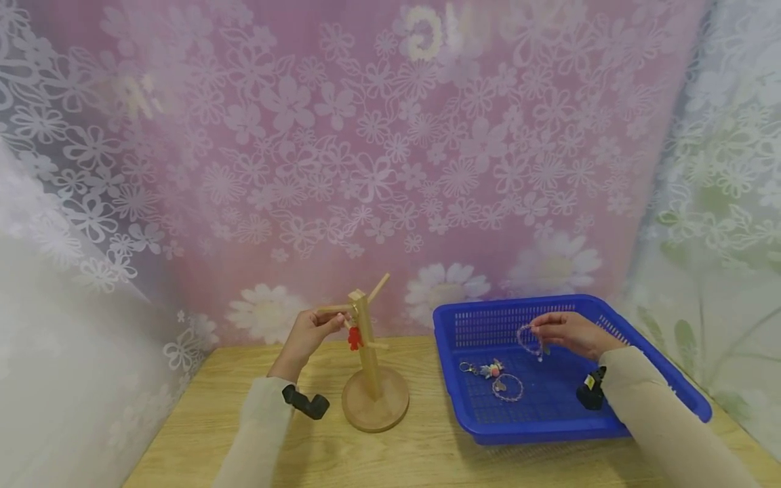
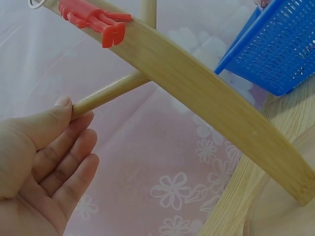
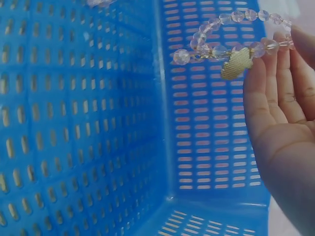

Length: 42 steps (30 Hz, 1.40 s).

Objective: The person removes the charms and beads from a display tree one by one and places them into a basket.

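Note:
My left hand [image 1: 311,335] pinches the end of a peg [image 2: 108,96] on a wooden stand [image 1: 369,362] with a round base. A red figure charm [image 1: 354,338] hangs from the stand by a metal ring, close to the left fingers. Over the blue basket [image 1: 558,434], my right hand [image 1: 576,334] holds a bracelet [image 3: 237,16] of clear pinkish beads between thumb and fingertips. A gold-coloured shell-like charm [image 3: 237,64] dangles from that bracelet. On the basket floor lie a second beaded bracelet [image 1: 522,390] and a keychain [image 1: 491,370] with a small figure.
The stand and basket share a light wooden table [image 1: 378,461], with the basket to the stand's right. Another peg [image 1: 379,287] juts up from the stand's top. A pink flowered cloth [image 1: 366,169] hangs behind the table.

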Each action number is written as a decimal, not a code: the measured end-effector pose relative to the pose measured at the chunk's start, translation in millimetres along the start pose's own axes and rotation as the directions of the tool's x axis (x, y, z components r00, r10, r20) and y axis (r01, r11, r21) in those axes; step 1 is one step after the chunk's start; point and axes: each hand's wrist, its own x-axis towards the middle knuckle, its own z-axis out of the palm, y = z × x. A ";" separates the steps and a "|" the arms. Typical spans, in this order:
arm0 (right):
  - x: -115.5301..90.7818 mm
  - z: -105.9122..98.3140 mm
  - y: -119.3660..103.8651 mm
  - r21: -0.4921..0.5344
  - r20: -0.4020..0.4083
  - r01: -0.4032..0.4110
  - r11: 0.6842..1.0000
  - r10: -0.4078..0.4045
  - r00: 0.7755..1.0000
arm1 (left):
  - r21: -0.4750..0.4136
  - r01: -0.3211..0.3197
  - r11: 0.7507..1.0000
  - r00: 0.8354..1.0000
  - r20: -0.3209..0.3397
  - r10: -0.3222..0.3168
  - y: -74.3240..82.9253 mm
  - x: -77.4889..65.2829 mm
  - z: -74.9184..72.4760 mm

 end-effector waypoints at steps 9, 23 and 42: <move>2.5 0.5 7.0 -0.029 0.007 -0.044 0.999 0.045 0.999 | -0.057 0.018 0.998 1.000 -0.011 -0.019 -3.8 -4.0 -1.7; 5.4 6.1 13.6 -0.059 0.047 -0.043 0.997 0.045 0.998 | -0.075 0.052 0.996 0.984 -0.164 -0.064 -4.0 -17.8 -0.9; 8.2 11.0 21.9 -0.076 0.011 -0.086 0.993 0.087 0.996 | -0.032 0.047 0.998 0.979 -0.195 -0.052 -2.4 -34.0 -3.7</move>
